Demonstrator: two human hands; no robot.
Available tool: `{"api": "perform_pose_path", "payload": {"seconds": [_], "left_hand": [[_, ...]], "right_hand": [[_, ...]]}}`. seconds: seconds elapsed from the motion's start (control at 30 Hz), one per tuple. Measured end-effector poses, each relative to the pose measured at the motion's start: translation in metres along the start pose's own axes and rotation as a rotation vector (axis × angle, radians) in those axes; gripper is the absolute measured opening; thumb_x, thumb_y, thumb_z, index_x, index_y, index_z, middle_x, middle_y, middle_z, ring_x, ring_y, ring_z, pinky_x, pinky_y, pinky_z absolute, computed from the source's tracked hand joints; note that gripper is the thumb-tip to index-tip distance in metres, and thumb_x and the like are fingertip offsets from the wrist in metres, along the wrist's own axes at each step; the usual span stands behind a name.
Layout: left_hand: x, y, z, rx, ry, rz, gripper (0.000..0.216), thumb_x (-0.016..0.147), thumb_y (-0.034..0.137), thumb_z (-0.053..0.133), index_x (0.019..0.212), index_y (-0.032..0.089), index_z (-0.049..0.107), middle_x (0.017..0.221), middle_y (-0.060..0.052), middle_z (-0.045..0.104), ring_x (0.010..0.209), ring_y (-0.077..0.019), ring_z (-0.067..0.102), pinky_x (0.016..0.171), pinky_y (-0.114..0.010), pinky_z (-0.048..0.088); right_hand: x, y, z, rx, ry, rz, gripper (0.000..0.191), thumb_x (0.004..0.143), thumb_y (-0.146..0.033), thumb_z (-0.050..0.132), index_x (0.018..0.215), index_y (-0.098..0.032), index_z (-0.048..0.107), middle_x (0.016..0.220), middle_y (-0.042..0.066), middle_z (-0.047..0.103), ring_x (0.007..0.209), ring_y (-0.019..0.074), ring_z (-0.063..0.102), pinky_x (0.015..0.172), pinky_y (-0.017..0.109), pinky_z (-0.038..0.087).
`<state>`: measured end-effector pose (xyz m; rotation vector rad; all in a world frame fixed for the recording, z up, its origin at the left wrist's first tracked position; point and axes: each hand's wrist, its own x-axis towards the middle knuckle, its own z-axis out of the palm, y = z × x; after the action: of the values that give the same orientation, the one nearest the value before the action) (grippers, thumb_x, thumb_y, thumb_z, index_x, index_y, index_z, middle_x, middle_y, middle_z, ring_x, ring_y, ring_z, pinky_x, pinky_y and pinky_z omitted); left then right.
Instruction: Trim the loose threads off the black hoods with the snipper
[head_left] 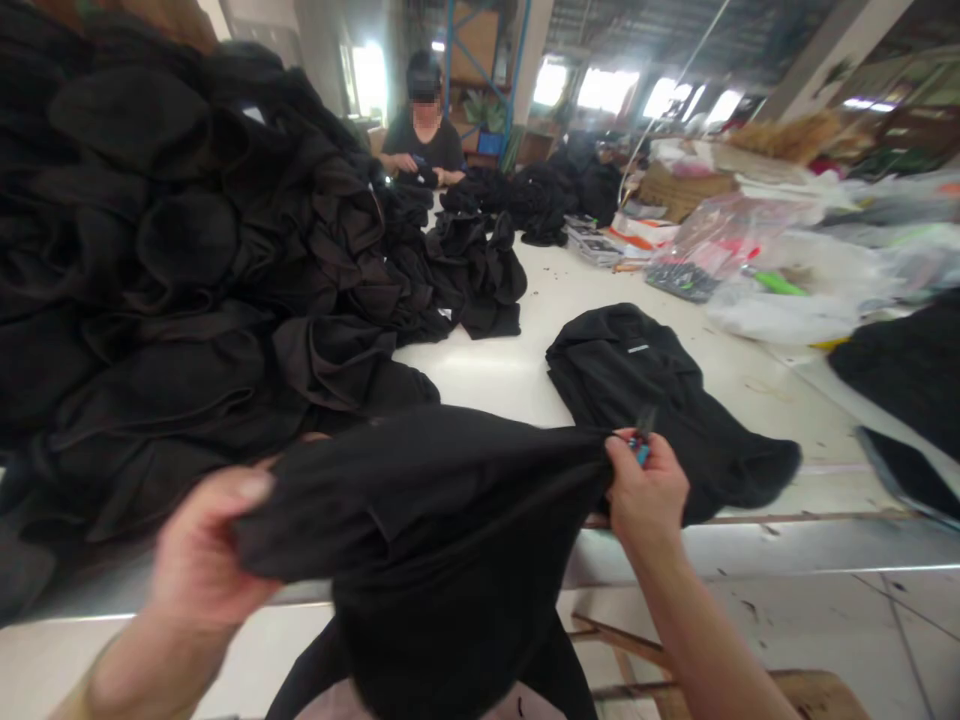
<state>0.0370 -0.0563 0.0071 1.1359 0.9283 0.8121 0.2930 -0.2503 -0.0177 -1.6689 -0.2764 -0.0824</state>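
A black garment (450, 510) is stretched between my two hands, its lower part hanging over my lap below the table edge. My left hand (214, 540) grips one end, thumb on top and fingers partly behind the cloth. At the other end, my right hand (645, 480) pinches the fabric. Small thread snips (642, 438) with a bluish handle are also tucked in that right hand, blades pointing up and away. Just beyond it lies another black garment (637, 370), spread on the table with a small white label.
A tall heap of black garments (187, 230) covers the left of the table (480, 370). Plastic bags (802, 285) and papers sit at the right, with a dark flat device (907, 470) near the edge. Across the table a person (424, 140) handles dark cloth. A wooden stool (802, 690) stands below.
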Motion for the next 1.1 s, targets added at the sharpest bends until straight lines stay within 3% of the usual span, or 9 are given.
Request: {"api": "perform_pose_path", "payload": {"seconds": [0.1,0.2,0.3,0.4,0.47,0.67,0.8,0.93,1.1], "left_hand": [[0.016,0.001,-0.008,0.162,0.047,0.094,0.052,0.071,0.048,0.056,0.115,0.02,0.054,0.112,-0.007,0.06,0.107,-0.0323,0.052,0.09,-0.05,0.043],[0.005,-0.019,-0.003,0.64,0.061,0.427,0.065,0.07,0.039,0.062,0.128,0.022,0.041,0.133,-0.01,0.042,0.12,-0.0312,0.04,0.099,-0.049,0.034],[-0.031,-0.049,0.007,0.934,-0.41,0.74,0.066,0.067,0.031,0.067,0.128,0.026,0.04,0.137,-0.01,0.037,0.126,-0.0297,0.032,0.104,-0.045,0.028],[-0.058,-0.07,0.014,1.023,-0.873,0.807,0.048,0.07,0.015,0.062,0.115,0.028,0.053,0.138,-0.006,0.038,0.127,-0.0284,0.032,0.104,-0.046,0.025],[-0.06,-0.071,0.015,0.954,-0.89,0.762,0.035,0.072,0.005,0.054,0.098,0.027,0.061,0.133,-0.004,0.046,0.125,-0.026,0.036,0.105,-0.045,0.024],[-0.027,-0.021,0.018,0.054,-0.223,0.103,0.01,0.076,0.024,0.06,0.069,0.019,0.055,0.089,0.0,0.065,0.082,-0.0154,0.058,0.073,-0.023,0.045],[-0.018,-0.007,0.03,-0.256,-0.278,-0.219,0.017,0.067,0.018,0.069,0.066,0.017,0.052,0.061,0.005,0.057,0.06,-0.0081,0.055,0.058,-0.016,0.043],[-0.021,-0.012,0.039,-0.329,-0.296,-0.296,0.022,0.07,0.019,0.067,0.09,0.02,0.059,0.078,0.002,0.064,0.073,-0.0104,0.06,0.069,-0.018,0.046],[-0.022,-0.01,0.042,-0.343,-0.367,-0.356,0.032,0.077,0.026,0.062,0.108,0.02,0.059,0.1,-0.005,0.066,0.095,-0.0173,0.06,0.083,-0.023,0.046]], "right_hand": [[0.012,0.008,-0.007,0.192,0.026,0.188,0.03,0.06,-0.028,0.068,0.086,-0.019,0.059,0.06,-0.006,0.052,0.049,0.008,0.049,0.048,0.02,0.041],[-0.006,0.005,-0.003,0.195,-0.241,0.379,0.035,0.059,-0.03,0.065,0.09,-0.015,0.058,0.049,-0.006,0.052,0.035,0.0074,0.044,0.033,0.017,0.03],[-0.021,0.004,-0.001,0.078,-0.472,0.417,0.036,0.062,-0.026,0.057,0.095,-0.014,0.055,0.043,-0.005,0.053,0.028,0.0072,0.04,0.029,0.016,0.022],[-0.02,0.002,-0.008,-0.119,-0.486,0.256,0.032,0.062,-0.023,0.057,0.093,-0.016,0.056,0.051,-0.005,0.056,0.041,0.0116,0.055,0.04,0.02,0.038],[-0.015,-0.003,-0.017,-0.223,-0.468,0.159,0.024,0.064,-0.028,0.06,0.086,-0.017,0.057,0.052,-0.004,0.056,0.047,0.013,0.058,0.048,0.022,0.043],[-0.014,-0.018,-0.043,-0.291,-0.64,0.185,0.028,0.069,-0.044,0.061,0.063,-0.019,0.05,0.04,-0.008,0.038,0.035,0.0077,0.034,0.035,0.021,0.026],[-0.024,-0.012,-0.044,-0.558,-0.828,-0.032,0.025,0.07,-0.043,0.059,0.065,-0.019,0.058,0.049,-0.004,0.049,0.047,0.0118,0.046,0.045,0.023,0.036],[-0.035,-0.023,-0.034,-0.51,-0.663,-0.15,0.037,0.083,-0.047,0.041,0.095,-0.018,0.059,0.062,0.0,0.06,0.056,0.015,0.055,0.052,0.024,0.043],[-0.059,-0.046,-0.006,-0.457,-0.842,-0.399,0.031,0.087,-0.036,0.039,0.107,-0.018,0.054,0.094,0.006,0.065,0.081,0.0177,0.061,0.071,0.027,0.048]]}}
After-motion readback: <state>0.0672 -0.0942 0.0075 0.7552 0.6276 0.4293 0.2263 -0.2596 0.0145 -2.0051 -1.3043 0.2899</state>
